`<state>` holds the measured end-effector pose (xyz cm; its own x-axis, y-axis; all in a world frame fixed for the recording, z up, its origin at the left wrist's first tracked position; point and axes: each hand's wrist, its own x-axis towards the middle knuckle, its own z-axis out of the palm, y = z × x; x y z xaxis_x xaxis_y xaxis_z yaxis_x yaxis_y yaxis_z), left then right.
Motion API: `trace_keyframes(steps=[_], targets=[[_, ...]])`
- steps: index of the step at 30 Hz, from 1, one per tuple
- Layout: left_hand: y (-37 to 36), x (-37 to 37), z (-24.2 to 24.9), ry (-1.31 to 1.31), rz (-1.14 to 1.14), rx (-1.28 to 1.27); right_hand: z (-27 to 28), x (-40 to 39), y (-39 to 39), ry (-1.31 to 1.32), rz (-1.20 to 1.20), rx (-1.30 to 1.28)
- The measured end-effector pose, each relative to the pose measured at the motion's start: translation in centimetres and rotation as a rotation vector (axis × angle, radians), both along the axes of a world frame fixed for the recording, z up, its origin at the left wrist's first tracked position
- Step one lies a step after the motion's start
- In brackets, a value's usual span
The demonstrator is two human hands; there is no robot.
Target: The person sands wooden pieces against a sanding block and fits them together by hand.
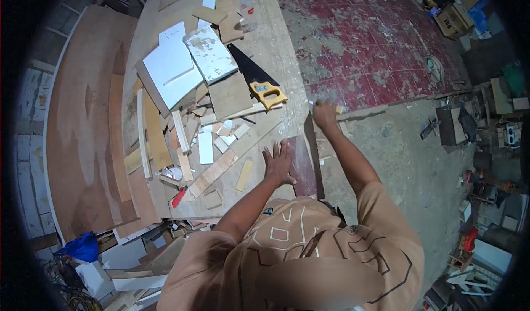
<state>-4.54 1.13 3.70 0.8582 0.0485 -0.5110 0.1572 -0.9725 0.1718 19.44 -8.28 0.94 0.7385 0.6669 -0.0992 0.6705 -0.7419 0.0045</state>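
Observation:
My left hand (279, 163) lies with spread fingers on the worktable, its fingertips by the edge of a dark reddish-brown board (302, 167) at the table's right side. Out past the table edge, my right hand (325, 114) is closed; a small pale tip shows beside it, but what it grips is too small to make out. A handsaw with a yellow handle (269, 94) rests above my left hand, its dark blade pointing up and left. Wood strips (212, 173) and a pale yellow piece (244, 175) lie left of my left hand.
White boards (173, 73), a stained white panel (211, 54) and offcuts are piled on the table. A small bottle (246, 6) stands at the far end, a red-handled tool (179, 197) near the front. Large brown sheets (83, 123) are at left; a cardboard box (454, 21) sits far right.

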Motion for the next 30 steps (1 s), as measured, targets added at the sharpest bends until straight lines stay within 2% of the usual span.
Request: trace_keyframes(steps=[1,3,4,5,6,7,9,10,11,13,14,15,20,25,30], targets=[[0.3,0.2,0.0,-0.006,-0.001,0.014,1.9,0.3,0.4,-0.006,-0.001,0.014],[-0.1,0.2,0.2,-0.027,0.043,-0.046,4.1,0.1,0.1,0.086,-0.075,0.606],[-0.2,0.9,0.5,-0.032,0.032,-0.05,3.9,0.0,0.1,0.219,-0.071,0.76],[0.1,2.0,0.8,-0.045,0.189,-0.228,3.9,-1.2,-0.3,0.194,0.021,1.086],[0.5,2.7,1.3,-0.052,0.35,-0.407,5.3,-2.8,-1.2,0.442,-0.057,1.068],[1.3,2.7,-0.7,-0.341,0.406,-0.735,7.0,-4.5,-2.1,0.694,-0.136,1.037],[1.7,4.6,3.1,-0.321,0.715,-1.098,8.3,-7.0,-3.5,0.893,-0.165,1.104],[2.1,5.5,3.6,-0.535,0.601,-1.068,7.8,-8.1,-3.7,1.066,-0.199,1.278],[2.1,6.3,5.6,-0.546,0.676,-1.332,9.5,-9.2,-4.2,1.123,-0.233,1.306],[2.5,6.9,8.5,-0.482,0.68,-1.436,10.6,-10.5,-5.4,1.24,-0.311,1.29],[2.5,7.0,9.2,-0.487,0.667,-1.436,11.3,-11.3,-5.7,1.197,-0.272,1.344],[2.3,7.0,9.6,-0.472,0.635,-1.442,11.5,-11.7,-5.8,1.281,-0.293,1.35],[1.7,6.6,10.0,-0.404,0.602,-1.531,13.2,-12.6,-7.3,1.394,-0.334,1.407],[0.9,5.8,11.6,-0.272,0.67,-1.76,14.2,-12.9,-8.7,1.444,-0.281,1.433],[0.1,4.8,12.7,-0.224,0.591,-1.833,14.8,-13.8,-10.1,1.521,-0.258,1.483]])
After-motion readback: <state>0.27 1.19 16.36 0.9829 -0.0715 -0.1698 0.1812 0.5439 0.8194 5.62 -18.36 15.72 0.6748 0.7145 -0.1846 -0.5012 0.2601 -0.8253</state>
